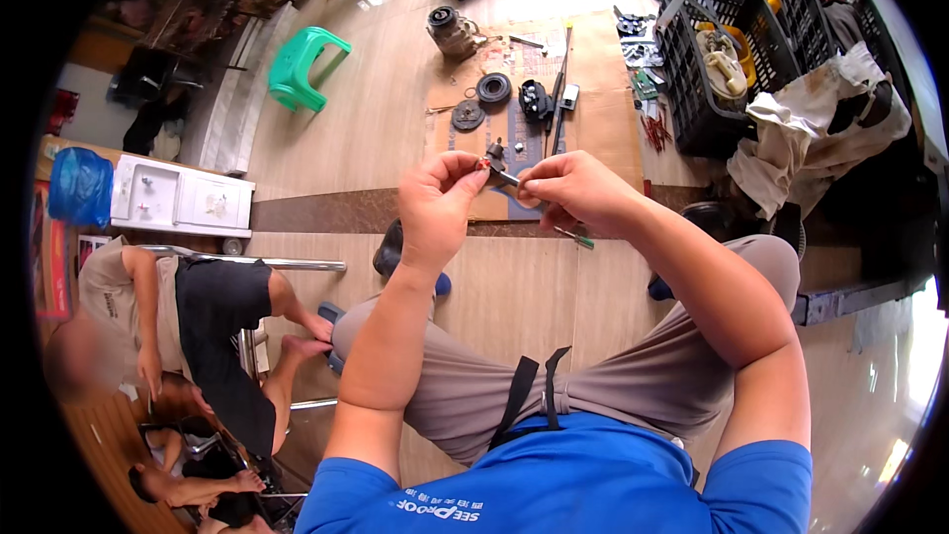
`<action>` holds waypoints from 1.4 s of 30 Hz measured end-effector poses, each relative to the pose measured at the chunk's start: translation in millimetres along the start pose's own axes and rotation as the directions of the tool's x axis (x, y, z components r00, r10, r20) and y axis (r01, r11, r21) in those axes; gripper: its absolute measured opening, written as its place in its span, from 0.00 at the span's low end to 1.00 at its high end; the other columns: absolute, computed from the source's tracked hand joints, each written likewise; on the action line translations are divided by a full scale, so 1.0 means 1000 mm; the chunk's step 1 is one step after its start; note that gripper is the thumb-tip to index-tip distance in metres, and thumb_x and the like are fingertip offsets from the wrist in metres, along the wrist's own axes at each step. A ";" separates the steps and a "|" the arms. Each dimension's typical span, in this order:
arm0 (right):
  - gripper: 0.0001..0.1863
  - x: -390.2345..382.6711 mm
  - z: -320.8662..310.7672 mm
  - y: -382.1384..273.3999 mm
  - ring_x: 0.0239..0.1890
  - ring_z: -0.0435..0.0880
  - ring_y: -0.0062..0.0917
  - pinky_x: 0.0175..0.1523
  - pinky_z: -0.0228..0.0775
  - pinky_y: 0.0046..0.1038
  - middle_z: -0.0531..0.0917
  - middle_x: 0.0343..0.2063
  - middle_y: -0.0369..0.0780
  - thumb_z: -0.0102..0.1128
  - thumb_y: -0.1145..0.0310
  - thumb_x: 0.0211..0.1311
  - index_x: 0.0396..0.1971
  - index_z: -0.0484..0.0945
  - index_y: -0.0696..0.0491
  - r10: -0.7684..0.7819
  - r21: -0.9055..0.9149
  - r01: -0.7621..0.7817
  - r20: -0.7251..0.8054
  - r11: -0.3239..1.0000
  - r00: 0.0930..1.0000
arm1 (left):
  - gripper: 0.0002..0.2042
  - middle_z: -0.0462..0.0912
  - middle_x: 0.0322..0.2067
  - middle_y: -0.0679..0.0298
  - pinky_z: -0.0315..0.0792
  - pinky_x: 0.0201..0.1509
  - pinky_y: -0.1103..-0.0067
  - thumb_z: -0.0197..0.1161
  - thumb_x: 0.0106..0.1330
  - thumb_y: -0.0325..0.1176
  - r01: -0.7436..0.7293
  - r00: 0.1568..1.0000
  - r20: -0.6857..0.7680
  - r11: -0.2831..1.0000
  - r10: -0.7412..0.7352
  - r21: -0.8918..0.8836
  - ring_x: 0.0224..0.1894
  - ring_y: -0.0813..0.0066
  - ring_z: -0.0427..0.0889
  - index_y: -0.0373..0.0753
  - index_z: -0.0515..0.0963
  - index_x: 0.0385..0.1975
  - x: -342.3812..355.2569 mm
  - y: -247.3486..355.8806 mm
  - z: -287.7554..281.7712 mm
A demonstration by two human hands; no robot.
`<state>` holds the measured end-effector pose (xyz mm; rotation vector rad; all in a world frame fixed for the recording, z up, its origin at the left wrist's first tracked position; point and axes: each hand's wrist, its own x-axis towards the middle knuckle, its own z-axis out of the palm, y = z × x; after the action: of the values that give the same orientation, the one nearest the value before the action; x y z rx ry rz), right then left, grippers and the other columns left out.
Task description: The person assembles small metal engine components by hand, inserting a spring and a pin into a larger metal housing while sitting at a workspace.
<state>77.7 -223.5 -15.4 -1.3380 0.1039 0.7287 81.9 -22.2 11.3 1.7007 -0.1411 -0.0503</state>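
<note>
In front of me, above a cardboard sheet, my two hands meet. My left hand (435,200) is closed in a pinch on a small part with a reddish, coppery tip (483,164). Closed around a slim dark tool (503,176) is my right hand (578,190); the tool's end reaches to the pinched part, and its exact kind is hard to make out. Just beneath my right hand shows a green-handled tool (581,239); I cannot tell whether the fingers hold it. A small dark cylindrical piece (494,150) appears just beyond the left fingertips.
The cardboard (603,138) bears a metal motor-like housing (453,35), a black ring (493,88), a round plate (468,116) and a black part (535,100). Black crates (707,124) stand right, a green stool (297,69) left. Another person (148,297) sits at left.
</note>
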 end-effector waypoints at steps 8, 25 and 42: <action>0.17 0.001 0.002 -0.012 0.23 0.79 0.16 0.25 0.69 0.17 0.83 0.34 0.40 0.49 0.77 0.62 0.51 0.75 0.62 -0.358 -0.006 0.370 -0.278 0.929 0.891 | 0.04 0.82 0.31 0.66 0.73 0.39 0.87 0.62 0.62 0.20 0.025 0.997 0.071 1.000 -0.024 -0.011 0.34 0.85 0.79 0.29 0.78 0.36 -0.001 -0.003 -0.002; 0.08 0.002 0.024 0.004 0.23 0.79 0.19 0.29 0.71 0.24 0.80 0.19 0.40 0.58 0.70 0.62 0.31 0.80 0.60 -0.440 -0.211 0.412 -0.106 0.886 0.892 | 0.06 0.82 0.32 0.65 0.72 0.37 0.85 0.62 0.62 0.22 0.087 0.994 0.074 0.991 -0.079 -0.099 0.32 0.83 0.77 0.30 0.78 0.38 -0.003 -0.005 0.004; 0.10 -0.015 0.009 -0.022 0.33 0.80 0.45 0.38 0.72 0.39 0.81 0.26 0.50 0.60 0.67 0.57 0.27 0.78 0.59 -0.601 -0.636 0.524 0.116 0.567 0.791 | 0.07 0.83 0.32 0.65 0.74 0.41 0.86 0.62 0.60 0.18 0.256 0.896 0.358 0.964 -0.263 0.068 0.34 0.83 0.79 0.30 0.79 0.37 -0.001 0.001 -0.005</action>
<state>75.1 -222.8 12.0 -1.9394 -0.5294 0.1027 80.9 -17.6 12.9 1.7057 -0.1901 -0.5698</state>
